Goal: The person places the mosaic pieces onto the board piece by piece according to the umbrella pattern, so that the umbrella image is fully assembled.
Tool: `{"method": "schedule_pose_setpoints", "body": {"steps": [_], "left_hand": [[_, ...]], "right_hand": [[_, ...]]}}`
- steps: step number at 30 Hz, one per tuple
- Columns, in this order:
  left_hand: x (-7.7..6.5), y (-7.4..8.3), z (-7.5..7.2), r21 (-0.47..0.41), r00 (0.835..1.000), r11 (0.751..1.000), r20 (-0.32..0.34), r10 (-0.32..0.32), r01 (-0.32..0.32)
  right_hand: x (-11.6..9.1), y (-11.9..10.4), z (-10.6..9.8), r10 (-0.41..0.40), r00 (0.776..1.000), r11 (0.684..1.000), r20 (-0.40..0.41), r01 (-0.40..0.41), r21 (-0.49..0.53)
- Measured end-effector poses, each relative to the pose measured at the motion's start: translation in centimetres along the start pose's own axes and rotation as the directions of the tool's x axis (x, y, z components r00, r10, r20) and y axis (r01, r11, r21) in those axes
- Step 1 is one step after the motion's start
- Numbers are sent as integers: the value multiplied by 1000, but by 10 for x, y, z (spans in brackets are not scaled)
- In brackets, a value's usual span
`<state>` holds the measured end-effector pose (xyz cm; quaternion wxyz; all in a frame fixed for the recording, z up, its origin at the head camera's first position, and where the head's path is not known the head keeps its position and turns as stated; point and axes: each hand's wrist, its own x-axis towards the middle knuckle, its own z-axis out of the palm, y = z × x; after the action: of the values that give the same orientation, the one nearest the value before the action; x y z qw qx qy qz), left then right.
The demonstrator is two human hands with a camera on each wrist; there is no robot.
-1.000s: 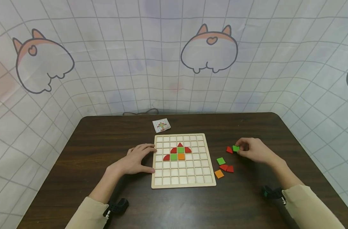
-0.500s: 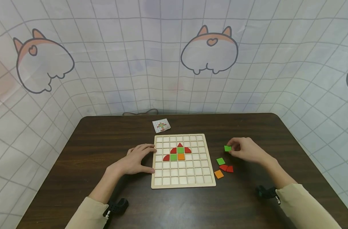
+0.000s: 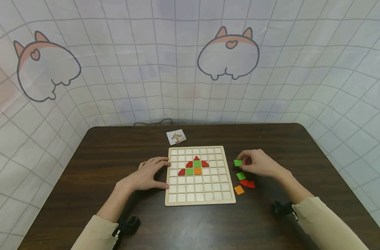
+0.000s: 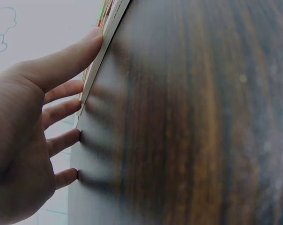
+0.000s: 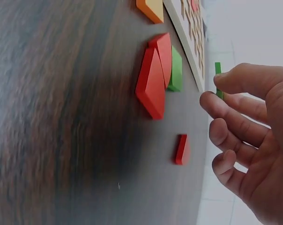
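Observation:
A wooden grid board (image 3: 200,201) lies mid-table. Set into it are red pieces, two green squares (image 3: 197,164) and an orange square (image 3: 197,171). My left hand (image 3: 144,175) rests along its left edge, thumb and fingertips spread on the rim. Between thumb and fingers, my right hand (image 3: 260,163) pinches a green square tile (image 3: 237,163), just right of the board. In the right wrist view the tile (image 5: 219,70) appears edge-on at the thumb tip.
Beside the board's right edge lie another green tile (image 3: 241,176), two red pieces (image 3: 250,184) and an orange tile (image 3: 239,190). One red piece (image 5: 182,150) sits apart in the right wrist view. A patterned card (image 3: 176,137) lies behind the board.
My right hand has moved left toward the board, carrying the green tile. The lone red piece once beside that tile is now hidden in the head view. My left hand stays put.

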<state>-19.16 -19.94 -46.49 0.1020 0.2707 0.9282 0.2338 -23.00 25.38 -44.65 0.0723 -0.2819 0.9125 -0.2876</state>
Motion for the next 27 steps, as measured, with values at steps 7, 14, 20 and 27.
{"method": "schedule_pose_setpoints", "body": {"steps": [7,14,20,27], "left_hand": [[0,-1,0,2,1000,1000,4,-6,6],[0,-1,-1,5,1000,1000,7,-9,9],[0,-2,0,4,1000,1000,8,-9,9],[1,-2,2,4,1000,1000,3,-6,6]], "right_hand": [[7,-9,7,-25,1000,999,14,24,23],[17,-18,18,-56,998,998,27,55,26],[26,-29,28,-87,995,996,38,87,12],[32,-41,36,-114,992,993,48,115,-17]]}}
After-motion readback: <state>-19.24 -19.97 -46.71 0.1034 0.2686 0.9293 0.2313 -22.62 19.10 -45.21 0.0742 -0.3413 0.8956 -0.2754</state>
